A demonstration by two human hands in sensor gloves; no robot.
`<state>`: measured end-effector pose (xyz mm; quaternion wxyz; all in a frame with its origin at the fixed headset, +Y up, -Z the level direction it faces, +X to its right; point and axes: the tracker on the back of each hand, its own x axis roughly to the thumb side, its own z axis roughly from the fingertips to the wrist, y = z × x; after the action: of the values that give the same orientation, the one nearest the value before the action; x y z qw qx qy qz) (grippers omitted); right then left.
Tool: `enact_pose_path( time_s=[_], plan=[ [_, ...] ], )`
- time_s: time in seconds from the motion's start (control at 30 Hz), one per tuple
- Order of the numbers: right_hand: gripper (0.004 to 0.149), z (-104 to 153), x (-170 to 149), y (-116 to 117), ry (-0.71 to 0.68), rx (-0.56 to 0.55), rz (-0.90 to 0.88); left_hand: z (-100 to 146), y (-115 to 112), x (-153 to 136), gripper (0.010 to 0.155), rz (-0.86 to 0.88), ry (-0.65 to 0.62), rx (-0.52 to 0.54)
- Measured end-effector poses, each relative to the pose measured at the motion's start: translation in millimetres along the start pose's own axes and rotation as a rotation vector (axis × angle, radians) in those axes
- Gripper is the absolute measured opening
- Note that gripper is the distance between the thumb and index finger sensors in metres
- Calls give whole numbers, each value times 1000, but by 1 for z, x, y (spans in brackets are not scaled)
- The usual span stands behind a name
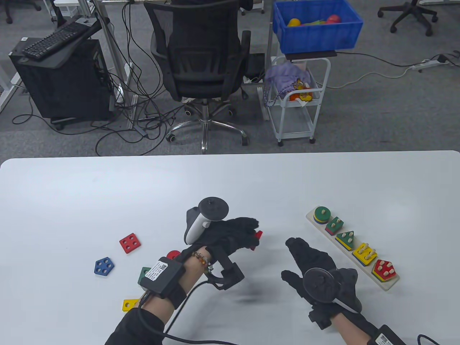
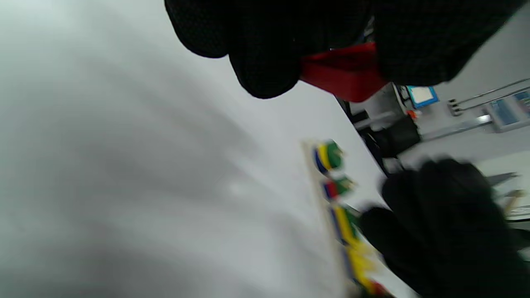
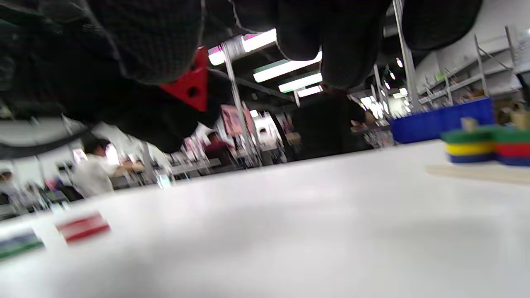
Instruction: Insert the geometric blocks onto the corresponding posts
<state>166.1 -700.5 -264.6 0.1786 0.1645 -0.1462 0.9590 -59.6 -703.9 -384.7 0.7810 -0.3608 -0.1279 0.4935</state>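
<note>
Red triangle block (image 1: 257, 238) pinched in my left hand (image 1: 230, 235) above the table (image 1: 107, 187); my right hand (image 1: 316, 266) open, empty, near the post board (image 1: 386, 285).

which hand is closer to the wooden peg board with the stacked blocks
Right. The right hand lies open just beside the wooden peg board; the left hand is farther off, holding a red block.

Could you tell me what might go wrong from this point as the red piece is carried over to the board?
The left hand holds the red block only at its fingertips above the table, so it could slip. The right hand sits between it and the peg board, so the hands might collide.
</note>
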Motion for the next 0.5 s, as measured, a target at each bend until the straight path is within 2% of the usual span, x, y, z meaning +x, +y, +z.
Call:
enact_pose_path(
  time_s=[0.07, 0.13, 0.23, 0.33, 0.43, 0.5],
  plan=[
    [83, 1, 7, -6, -46, -67, -32, -2, -19, 1, 71, 120, -14, -148],
    [85, 4, 13, -12, -97, -120, -48, -3, -33, 2, 71, 152, -29, -252],
    [79, 6, 17, -15, -140, -165, -85, -3, -47, 3, 71, 178, -34, -343],
    [71, 9, 16, -19, -148, -206, -72, -2, -51, 3, 70, 187, -47, -365],
    [69, 9, 18, -19, -154, -204, -62, 0, -51, 1, 68, 179, -58, -398],
    [68, 9, 19, -18, -159, -205, -55, 3, -51, -1, 69, 160, -62, -382]
  ],
)
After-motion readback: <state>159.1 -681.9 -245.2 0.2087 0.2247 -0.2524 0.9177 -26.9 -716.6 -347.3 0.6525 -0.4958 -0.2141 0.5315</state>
